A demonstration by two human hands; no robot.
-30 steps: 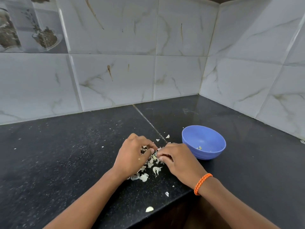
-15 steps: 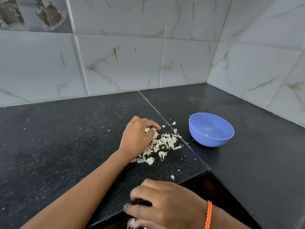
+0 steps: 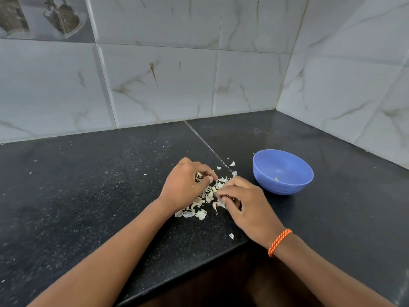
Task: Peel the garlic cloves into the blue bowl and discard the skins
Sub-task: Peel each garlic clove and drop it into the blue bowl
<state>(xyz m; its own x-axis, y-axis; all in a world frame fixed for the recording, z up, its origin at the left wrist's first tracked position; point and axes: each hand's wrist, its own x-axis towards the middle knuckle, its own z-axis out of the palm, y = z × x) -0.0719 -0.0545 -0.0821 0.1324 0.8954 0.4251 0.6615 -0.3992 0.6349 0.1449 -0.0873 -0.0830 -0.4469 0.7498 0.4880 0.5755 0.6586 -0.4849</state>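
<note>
Skins (image 3: 204,199) lie in a little heap on the black counter (image 3: 88,196), right between the two hands. They look thin and dry like paper, so I think they weigh almost nothing. They bend and tear, and a puff of air could blow them away. I think the best way is to sweep them together with the sides of the fingers and scoop the whole heap, not pick bits one by one. The left hand (image 3: 184,187) sits on the left side of the heap, touching it. Its fingers curl down into the skins, and its thumb meets a finger at the top of the heap, so it seems to pinch some skins. The right hand (image 3: 245,203) sits on the right side of the heap, touching it too. Its fingers are bent with the tips down among the skins. I cannot tell if it has hold of anything. A few loose bits lie just past the left hand's fingertips, and one bit lies near the right wrist by the counter edge. The bowl (image 3: 298,187) stands just beyond the right hand, on its far right side, near but not touching. It looks almost empty, with only a tiny bit inside. I cannot see any whole clove.
</note>
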